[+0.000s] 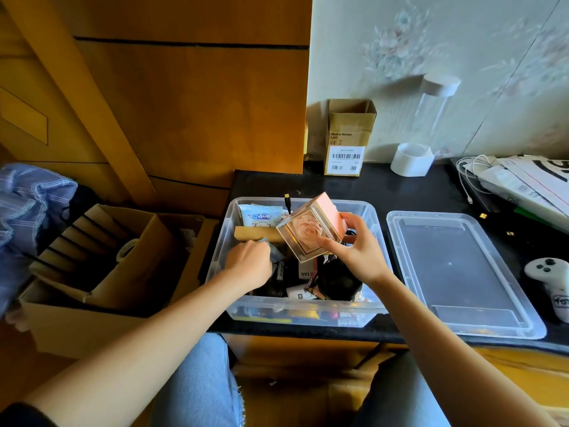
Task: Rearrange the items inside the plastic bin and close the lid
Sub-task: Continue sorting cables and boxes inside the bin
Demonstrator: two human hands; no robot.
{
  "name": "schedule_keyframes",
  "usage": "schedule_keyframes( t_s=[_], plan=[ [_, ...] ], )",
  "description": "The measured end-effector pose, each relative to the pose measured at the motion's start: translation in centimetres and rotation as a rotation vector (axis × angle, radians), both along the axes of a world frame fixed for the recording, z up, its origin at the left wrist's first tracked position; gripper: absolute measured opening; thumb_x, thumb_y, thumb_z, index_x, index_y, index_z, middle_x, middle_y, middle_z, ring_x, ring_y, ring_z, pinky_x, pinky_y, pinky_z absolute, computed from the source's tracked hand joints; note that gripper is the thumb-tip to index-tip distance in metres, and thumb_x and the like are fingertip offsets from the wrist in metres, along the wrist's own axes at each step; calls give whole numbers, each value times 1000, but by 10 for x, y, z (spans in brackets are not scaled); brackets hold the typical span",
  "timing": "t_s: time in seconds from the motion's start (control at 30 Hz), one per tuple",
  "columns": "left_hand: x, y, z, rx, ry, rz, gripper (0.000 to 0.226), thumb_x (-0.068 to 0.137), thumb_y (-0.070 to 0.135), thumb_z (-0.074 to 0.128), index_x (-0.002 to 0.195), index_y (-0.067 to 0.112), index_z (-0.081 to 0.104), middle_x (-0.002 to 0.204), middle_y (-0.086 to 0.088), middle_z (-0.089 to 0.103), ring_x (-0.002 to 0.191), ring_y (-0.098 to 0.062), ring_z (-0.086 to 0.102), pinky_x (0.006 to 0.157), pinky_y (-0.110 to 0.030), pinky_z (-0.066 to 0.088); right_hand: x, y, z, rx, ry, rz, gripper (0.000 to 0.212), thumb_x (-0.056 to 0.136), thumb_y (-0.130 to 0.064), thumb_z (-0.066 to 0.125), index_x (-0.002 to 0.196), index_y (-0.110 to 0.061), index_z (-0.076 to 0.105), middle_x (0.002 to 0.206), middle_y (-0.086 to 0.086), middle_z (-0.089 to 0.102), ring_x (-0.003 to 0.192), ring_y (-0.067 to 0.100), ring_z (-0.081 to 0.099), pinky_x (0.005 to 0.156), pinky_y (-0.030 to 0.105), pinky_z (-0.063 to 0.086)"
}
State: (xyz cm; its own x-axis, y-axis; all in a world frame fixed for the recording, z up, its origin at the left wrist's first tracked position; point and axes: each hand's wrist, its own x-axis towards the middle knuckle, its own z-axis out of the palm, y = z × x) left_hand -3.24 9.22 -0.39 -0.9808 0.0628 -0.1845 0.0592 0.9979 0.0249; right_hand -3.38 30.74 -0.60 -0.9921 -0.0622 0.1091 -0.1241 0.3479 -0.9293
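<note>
A clear plastic bin [374, 220] stands open on the black table, packed with several items: a white-blue wipes pack [260, 214], a brown card piece [255, 233], batteries, black cables and a black round object [337, 280]. My right hand [354, 245] grips a pink box with a rose on its clear face [309, 231], lifted and tilted above the bin. My left hand [249, 263] reaches into the bin's left side and pinches a small blue item [275, 255], mostly hidden. The clear lid [458, 272] lies flat on the table right of the bin.
An open cardboard box [92, 272] sits left of the table. At the back stand a small carton [348, 140] and a clear tube with white base [414, 158]. A white game controller [551, 282] and papers with cables [523, 183] lie right.
</note>
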Motion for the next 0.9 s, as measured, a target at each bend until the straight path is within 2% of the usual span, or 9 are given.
schedule_keyframes(
  t_s=[0.1, 0.17, 0.33, 0.43, 0.53, 0.67, 0.8, 0.9],
  plan=[
    [-9, -4, -8, 223, -176, 92, 25, 96, 22, 45, 110, 15, 64, 103, -6, 64, 87, -20, 60, 75, -31, 52, 1, 0, 0, -6, -10, 2, 53, 75, -44, 72, 118, -33, 43, 113, -14, 53, 97, 7, 57, 75, 21, 51],
    [-14, -1, -16, 273, -270, 113, 26, 97, 17, 42, 114, 12, 61, 106, -8, 62, 89, -20, 58, 77, -29, 49, 1, 0, 0, -1, -5, 3, 53, 75, -45, 72, 118, -32, 43, 115, -12, 53, 98, 7, 57, 75, 22, 51],
    [-30, 24, -28, 121, -422, 54, 33, 99, 13, 37, 127, 3, 52, 122, -15, 55, 103, -23, 53, 91, -31, 43, 2, -1, 1, -12, -19, -7, 52, 75, -44, 72, 117, -31, 45, 111, -13, 54, 95, 10, 59, 78, 27, 55],
    [-39, 39, -38, 36, -460, 42, 40, 98, 15, 40, 136, 5, 43, 137, -14, 47, 123, -29, 48, 99, -35, 40, 1, -1, 0, -5, -23, -14, 51, 77, -42, 72, 118, -29, 46, 113, -10, 55, 97, 10, 58, 80, 28, 54],
    [-39, 44, -50, -27, -510, 38, 47, 96, 21, 40, 142, 15, 35, 142, -11, 42, 126, -29, 44, 100, -35, 40, 1, -1, -1, 6, -39, -29, 51, 76, -40, 74, 117, -28, 46, 111, -9, 55, 97, 13, 58, 83, 34, 53],
    [-46, 37, -61, -24, -547, 27, 46, 96, 30, 38, 141, 23, 34, 141, -6, 42, 126, -25, 43, 99, -33, 36, 2, -1, -1, 40, -49, -4, 54, 74, -41, 75, 117, -31, 44, 111, -9, 54, 99, 13, 57, 82, 33, 53],
    [-47, 36, -62, -18, -547, -60, 43, 100, 23, 34, 143, 16, 33, 146, -10, 38, 131, -28, 39, 110, -39, 31, 0, 0, -1, 63, -48, -10, 62, 69, -49, 74, 119, -30, 43, 113, -9, 53, 100, 12, 55, 85, 36, 52],
    [-40, 33, -49, 87, -507, -71, 39, 101, 16, 31, 140, 11, 38, 143, -13, 40, 130, -28, 40, 108, -36, 31, -2, 0, -2, 64, -32, -17, 62, 69, -48, 76, 119, -30, 44, 111, -10, 55, 99, 10, 56, 84, 34, 52]
  ],
)
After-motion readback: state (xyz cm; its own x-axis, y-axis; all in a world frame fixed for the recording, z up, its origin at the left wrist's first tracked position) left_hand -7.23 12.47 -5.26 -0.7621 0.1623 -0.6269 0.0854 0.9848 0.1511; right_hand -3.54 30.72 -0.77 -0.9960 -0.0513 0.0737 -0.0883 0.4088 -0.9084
